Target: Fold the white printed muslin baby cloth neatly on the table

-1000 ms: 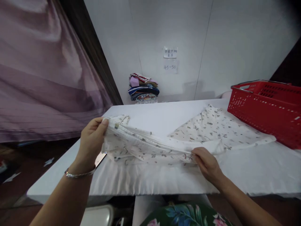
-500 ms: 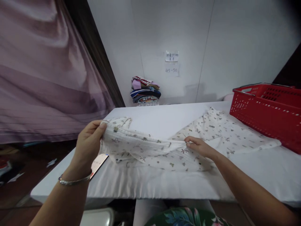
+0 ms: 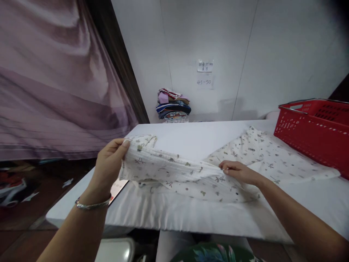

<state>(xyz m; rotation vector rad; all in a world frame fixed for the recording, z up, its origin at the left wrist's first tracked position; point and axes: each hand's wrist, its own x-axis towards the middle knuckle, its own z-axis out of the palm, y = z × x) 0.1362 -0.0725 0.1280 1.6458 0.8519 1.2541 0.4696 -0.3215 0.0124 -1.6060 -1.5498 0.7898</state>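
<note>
A thin white cloth (image 3: 174,169) with small brown, green and grey prints is stretched over the near part of the table. My left hand (image 3: 110,163) pinches its left end between thumb and fingers, lifted a little off the tabletop. Farther right, my right hand (image 3: 240,171) grips the upper edge of the same cloth with closed fingertips. The rest of the cloth spreads flat and wrinkled toward the right, beyond my right forearm; whether it is a garment or a plain piece I cannot tell. A phone (image 3: 117,189) lies partly hidden beside my left wrist.
A red plastic basket (image 3: 313,133) stands at the table's right side, close to the cloth. Folded clothes (image 3: 173,105) are stacked at the back against the wall. Paper notes (image 3: 204,74) hang above the white table (image 3: 188,133). A pink curtain (image 3: 54,83) drapes on the left.
The view has shifted slightly, so everything appears a little farther right. Both hands keep their hold on the cloth, which looks almost unchanged.
</note>
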